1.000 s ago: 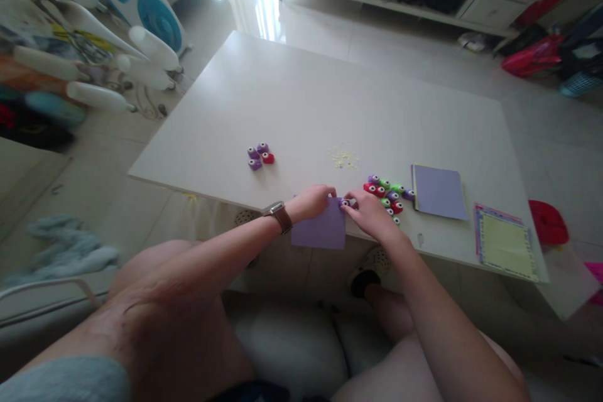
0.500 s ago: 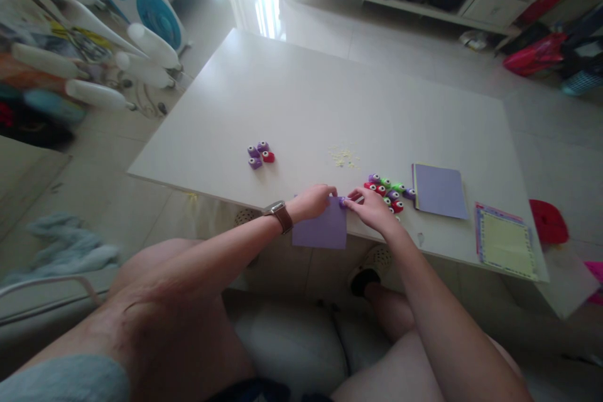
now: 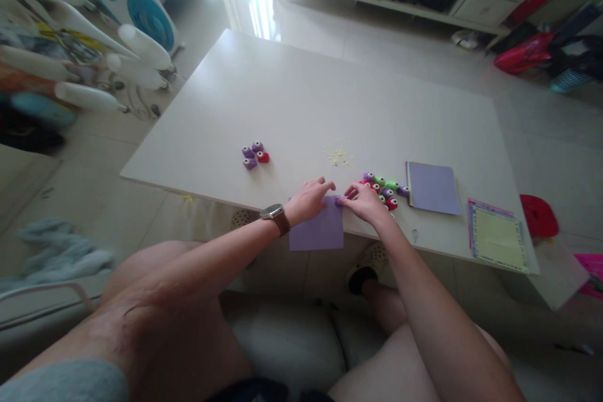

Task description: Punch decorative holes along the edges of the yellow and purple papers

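A sheet of purple paper [image 3: 316, 233] hangs partly over the table's near edge. At its upper right corner, my right hand [image 3: 365, 202] is closed on a small purple paper punch [image 3: 338, 200]. My left hand [image 3: 308, 199] lies over the sheet's upper edge, thumb and fingers apart, with nothing visible between them. Several red, green and purple punches [image 3: 387, 192] cluster just beyond my right hand. Farther left stands a small group of purple and red punches [image 3: 255, 156]. Tiny pale yellow paper bits [image 3: 338, 155] lie scattered beyond my hands.
On the right of the white table [image 3: 301, 88] lies a stack of purple paper [image 3: 433, 188]. Yellow sheets with punched borders [image 3: 499, 237] rest near the right corner. A small clear object [image 3: 415, 235] sits by the near edge. A blue and white fan [image 3: 141, 9] stands on the floor.
My left hand's fingers have spread and eased away from the sheet's top edge. My right hand stays at the corner with the punch. The whole view has shifted slightly.
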Demonstrator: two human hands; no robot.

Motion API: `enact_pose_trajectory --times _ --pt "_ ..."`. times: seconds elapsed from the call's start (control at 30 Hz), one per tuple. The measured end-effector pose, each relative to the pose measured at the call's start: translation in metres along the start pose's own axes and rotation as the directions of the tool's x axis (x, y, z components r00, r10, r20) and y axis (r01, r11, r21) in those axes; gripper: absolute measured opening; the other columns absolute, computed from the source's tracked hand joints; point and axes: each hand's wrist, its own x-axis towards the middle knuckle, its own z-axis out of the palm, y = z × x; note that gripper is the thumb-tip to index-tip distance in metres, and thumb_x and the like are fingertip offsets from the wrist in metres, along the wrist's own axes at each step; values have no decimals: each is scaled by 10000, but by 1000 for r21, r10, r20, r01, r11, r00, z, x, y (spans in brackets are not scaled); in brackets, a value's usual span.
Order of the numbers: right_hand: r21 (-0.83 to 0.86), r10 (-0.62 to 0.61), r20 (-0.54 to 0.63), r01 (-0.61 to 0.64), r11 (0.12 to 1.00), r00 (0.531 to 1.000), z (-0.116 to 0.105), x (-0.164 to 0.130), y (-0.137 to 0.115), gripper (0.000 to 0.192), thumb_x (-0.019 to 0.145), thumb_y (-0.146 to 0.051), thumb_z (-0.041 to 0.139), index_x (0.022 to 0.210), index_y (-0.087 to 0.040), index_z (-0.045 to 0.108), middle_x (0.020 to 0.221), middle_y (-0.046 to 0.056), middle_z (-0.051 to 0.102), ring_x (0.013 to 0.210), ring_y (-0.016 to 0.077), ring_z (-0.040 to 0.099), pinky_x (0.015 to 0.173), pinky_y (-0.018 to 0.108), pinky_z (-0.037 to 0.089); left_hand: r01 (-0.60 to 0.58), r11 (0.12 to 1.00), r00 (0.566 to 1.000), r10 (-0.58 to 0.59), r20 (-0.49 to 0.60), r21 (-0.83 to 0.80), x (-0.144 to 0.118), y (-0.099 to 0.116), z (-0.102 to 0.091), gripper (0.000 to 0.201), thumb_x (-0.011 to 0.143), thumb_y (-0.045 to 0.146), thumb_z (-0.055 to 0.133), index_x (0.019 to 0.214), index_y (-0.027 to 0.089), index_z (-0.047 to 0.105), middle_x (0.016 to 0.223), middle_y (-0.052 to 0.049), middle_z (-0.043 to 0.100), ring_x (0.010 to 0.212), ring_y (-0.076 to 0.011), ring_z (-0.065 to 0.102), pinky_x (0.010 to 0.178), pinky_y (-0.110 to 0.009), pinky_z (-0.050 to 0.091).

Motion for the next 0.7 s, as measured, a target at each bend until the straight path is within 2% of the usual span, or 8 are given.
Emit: enact_pose_trajectory --times 0.17,0.3,0.7 --pt "-28 -35 -17 35 999 999 0 3 2 179 831 -229 842 869 -147 688 877 63 735 783 172 676 687 236 473 36 999 997 -36 75 0 -3 8 -3 265 911 131 579 1159 207 634 1118 -79 664 975 -225 652 852 -324 512" --pt "-23 -60 -3 60 998 998 0 5 5 174 831 -230 839 856 -149 687 866 61 733 785 173 679 695 235 480 52 999 995 -52 84 2 -1 10 0 293 895 85 471 1106 196 642 1073 -82 679 957 -221 653 851 -319 509" --pt "7 -12 41 12 1000 999 -1 2 1 157 866 -211 819 843 -148 677 868 63 735 810 175 689 694 229 488 112 989 992 -105 74 -93 3 8 0 175 877 152 536 1007 194 645 972 -59 699 892 -208 640 803 -307 490"
